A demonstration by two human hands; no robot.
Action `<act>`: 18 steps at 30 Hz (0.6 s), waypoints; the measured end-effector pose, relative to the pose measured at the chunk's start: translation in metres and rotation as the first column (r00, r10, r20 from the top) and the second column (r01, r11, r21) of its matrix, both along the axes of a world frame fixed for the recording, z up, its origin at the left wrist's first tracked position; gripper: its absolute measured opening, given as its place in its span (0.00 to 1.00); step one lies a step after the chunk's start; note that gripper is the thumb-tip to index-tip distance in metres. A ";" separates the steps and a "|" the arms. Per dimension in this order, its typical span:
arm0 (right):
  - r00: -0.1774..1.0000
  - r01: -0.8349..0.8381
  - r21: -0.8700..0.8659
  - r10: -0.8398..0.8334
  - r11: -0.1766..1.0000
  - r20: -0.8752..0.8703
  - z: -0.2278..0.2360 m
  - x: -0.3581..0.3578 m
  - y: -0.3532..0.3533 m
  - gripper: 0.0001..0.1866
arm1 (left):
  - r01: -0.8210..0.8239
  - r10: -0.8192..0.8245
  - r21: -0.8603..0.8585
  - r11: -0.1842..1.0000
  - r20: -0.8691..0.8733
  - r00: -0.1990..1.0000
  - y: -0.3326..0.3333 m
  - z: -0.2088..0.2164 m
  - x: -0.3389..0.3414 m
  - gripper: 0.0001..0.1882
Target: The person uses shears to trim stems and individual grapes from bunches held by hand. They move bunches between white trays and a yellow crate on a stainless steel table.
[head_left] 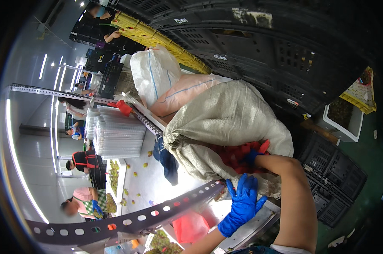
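Observation:
A big off-white woven sack [225, 114] lies on its side with its mouth toward me, and red folded pieces [231, 154], perhaps mesh or cloth, fill the opening. My right hand [251, 157], in a blue glove, reaches into the mouth among the red pieces; its fingers are hidden there. Against the sack's lower lip rests my left hand [241, 205], also blue-gloved, its fingers stretched out and the thumb apart. A sheet of pinkish-red material [190, 226] lies below and left of that hand.
A perforated metal bar [149, 211] crosses close to my left hand. Black crates [242, 46] rise behind the sack, beside white bags [153, 70]. Stacked clear trays [117, 133] and loose grapes [135, 173] sit on the table. Several people work at the left.

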State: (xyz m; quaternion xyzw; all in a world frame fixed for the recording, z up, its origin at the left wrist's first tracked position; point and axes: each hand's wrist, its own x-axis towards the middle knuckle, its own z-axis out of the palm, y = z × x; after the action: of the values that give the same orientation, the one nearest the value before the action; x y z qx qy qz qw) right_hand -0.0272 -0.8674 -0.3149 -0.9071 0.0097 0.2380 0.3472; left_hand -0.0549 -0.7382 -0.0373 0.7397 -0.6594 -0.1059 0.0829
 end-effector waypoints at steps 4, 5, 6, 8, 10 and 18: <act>0.999 -0.053 0.083 0.052 0.995 0.013 0.037 -0.006 -0.005 0.16 | 0.002 -0.001 0.008 1.000 -0.022 1.000 0.000 0.004 0.003 0.30; 0.998 -0.063 0.105 0.062 0.992 0.020 0.051 -0.007 -0.008 0.16 | 0.003 -0.003 0.002 1.000 -0.015 1.000 0.000 0.005 0.002 0.30; 0.997 -0.071 0.134 0.067 0.988 0.031 0.065 -0.009 -0.012 0.16 | 0.006 -0.006 -0.003 1.000 -0.009 1.000 0.001 0.004 0.001 0.30; 0.993 -0.066 0.176 0.048 0.982 0.104 0.097 -0.011 -0.022 0.17 | 0.015 -0.015 -0.011 1.000 -0.004 1.000 0.000 0.005 0.002 0.30; 0.960 0.045 0.149 -0.084 0.988 0.267 0.127 -0.008 -0.034 0.19 | 0.021 -0.021 -0.016 1.000 0.001 1.000 -0.001 0.004 0.003 0.30; 0.132 0.682 0.408 -0.650 0.608 0.748 0.152 0.014 -0.098 0.31 | 0.018 -0.017 -0.031 0.999 0.040 0.999 -0.004 0.011 -0.001 0.27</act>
State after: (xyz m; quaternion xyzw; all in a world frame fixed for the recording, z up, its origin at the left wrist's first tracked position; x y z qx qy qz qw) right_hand -0.0128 -0.9649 -0.1626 -0.7997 0.2433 -0.4173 0.3567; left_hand -0.0555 -0.7427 -0.0268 0.7344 -0.6689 -0.0815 0.0806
